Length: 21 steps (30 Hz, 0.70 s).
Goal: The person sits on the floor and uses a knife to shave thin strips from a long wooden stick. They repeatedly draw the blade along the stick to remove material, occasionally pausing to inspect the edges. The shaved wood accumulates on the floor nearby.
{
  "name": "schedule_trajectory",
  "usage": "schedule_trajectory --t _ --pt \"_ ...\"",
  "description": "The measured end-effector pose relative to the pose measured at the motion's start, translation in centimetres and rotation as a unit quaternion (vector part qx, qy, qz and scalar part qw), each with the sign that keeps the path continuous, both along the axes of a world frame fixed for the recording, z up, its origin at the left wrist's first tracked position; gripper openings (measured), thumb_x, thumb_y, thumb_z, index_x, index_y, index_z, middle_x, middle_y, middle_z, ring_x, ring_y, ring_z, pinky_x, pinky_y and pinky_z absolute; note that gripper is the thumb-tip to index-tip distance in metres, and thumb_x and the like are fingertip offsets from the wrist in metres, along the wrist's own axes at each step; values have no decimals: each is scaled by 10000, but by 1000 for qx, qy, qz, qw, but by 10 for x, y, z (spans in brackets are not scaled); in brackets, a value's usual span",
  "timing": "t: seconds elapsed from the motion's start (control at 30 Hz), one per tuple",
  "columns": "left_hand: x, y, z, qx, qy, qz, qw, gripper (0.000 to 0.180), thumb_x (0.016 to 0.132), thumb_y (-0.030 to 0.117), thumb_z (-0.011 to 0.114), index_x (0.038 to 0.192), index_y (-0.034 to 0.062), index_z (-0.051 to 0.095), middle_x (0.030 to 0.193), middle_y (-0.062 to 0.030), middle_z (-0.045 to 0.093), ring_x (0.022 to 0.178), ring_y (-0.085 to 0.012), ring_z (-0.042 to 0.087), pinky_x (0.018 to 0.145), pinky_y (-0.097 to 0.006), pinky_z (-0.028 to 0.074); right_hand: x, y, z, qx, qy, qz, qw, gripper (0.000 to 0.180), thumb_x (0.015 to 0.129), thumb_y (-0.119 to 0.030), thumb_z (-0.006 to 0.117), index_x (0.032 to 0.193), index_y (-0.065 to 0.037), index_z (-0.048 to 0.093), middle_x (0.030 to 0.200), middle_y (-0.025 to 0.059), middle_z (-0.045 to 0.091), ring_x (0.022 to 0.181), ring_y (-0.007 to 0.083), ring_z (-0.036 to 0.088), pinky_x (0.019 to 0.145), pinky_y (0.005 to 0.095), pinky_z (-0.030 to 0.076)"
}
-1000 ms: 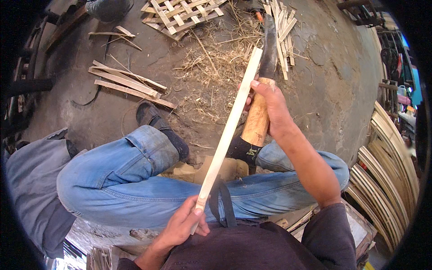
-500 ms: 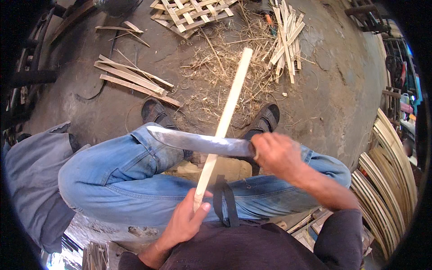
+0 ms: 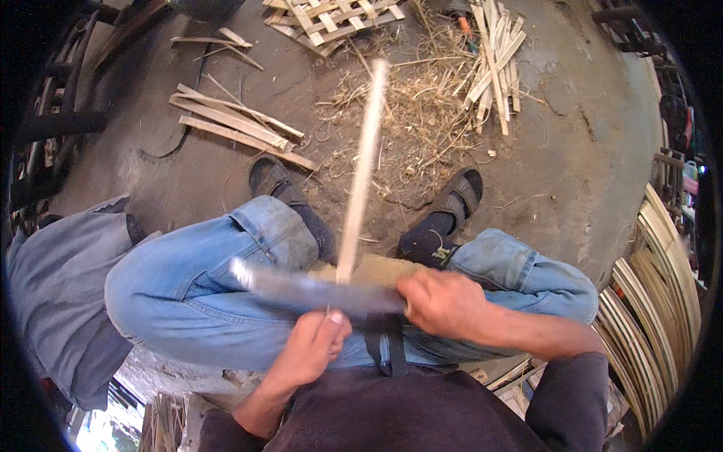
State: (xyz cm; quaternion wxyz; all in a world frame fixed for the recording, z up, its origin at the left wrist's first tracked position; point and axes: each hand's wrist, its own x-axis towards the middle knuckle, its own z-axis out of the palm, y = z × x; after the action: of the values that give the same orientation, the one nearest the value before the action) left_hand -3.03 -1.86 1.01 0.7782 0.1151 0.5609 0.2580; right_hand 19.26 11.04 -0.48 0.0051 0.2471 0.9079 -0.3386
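A long pale wooden strip (image 3: 363,169) points away from me between my knees, blurred at its far end. Its near end is in the closed fingers of my left hand (image 3: 312,348). My right hand (image 3: 443,305) is wrapped round the handle of a large knife (image 3: 309,292). The broad blade, smeared by motion, lies across the strip just beyond my left thumb, its tip toward the left. The blade hides part of the strip, and my fingers cover the handle.
Between my sandalled feet and beyond lie curly shavings (image 3: 399,120). Cut strips (image 3: 237,124) sit at the left, more strips (image 3: 493,64) at the far right. A woven lattice (image 3: 331,22) is at the top. Long bent slats (image 3: 655,301) stand at my right; grey cloth (image 3: 71,279) hangs left.
The knife has moved toward me along the strip, close to my left hand. The strip's far end has swung left, and the left hand has shifted slightly left and nearer the blade.
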Motion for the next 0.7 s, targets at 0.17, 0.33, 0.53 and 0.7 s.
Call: schedule_trajectory --t 0.17,0.33,0.53,0.7 --pt "6 3 11 69 48 -4 996 419 1048 343 408 1272 4 511 668 42 373 548 -42 315 462 -220 285 5 28 -13 71 -64 -80 992 218 722 -102 665 912 -71 563 738 120 598 624 330 622 552 431 518" --pt "10 4 23 114 111 -48 986 364 1052 280 384 1267 12 506 668 26 424 550 -59 361 481 -233 325 18 46 -8 86 -57 -65 993 72 832 -101 555 877 -54 525 730 150 612 648 355 653 572 443 544" --pt "-7 -7 33 88 62 -86 990 317 1037 189 380 1272 10 496 664 -7 495 578 -106 489 568 -269 426 41 166 -33 150 -50 -304 939 206 825 -150 597 923 22 540 691 256 622 670 424 651 579 490 520" --pt "-5 5 20 39 12 47 998 335 1055 274 370 1203 15 522 674 -4 482 500 -63 424 473 -221 365 -2 68 -22 4 -88 -200 976 188 812 -178 606 867 -15 531 684 225 625 648 426 647 585 517 527"
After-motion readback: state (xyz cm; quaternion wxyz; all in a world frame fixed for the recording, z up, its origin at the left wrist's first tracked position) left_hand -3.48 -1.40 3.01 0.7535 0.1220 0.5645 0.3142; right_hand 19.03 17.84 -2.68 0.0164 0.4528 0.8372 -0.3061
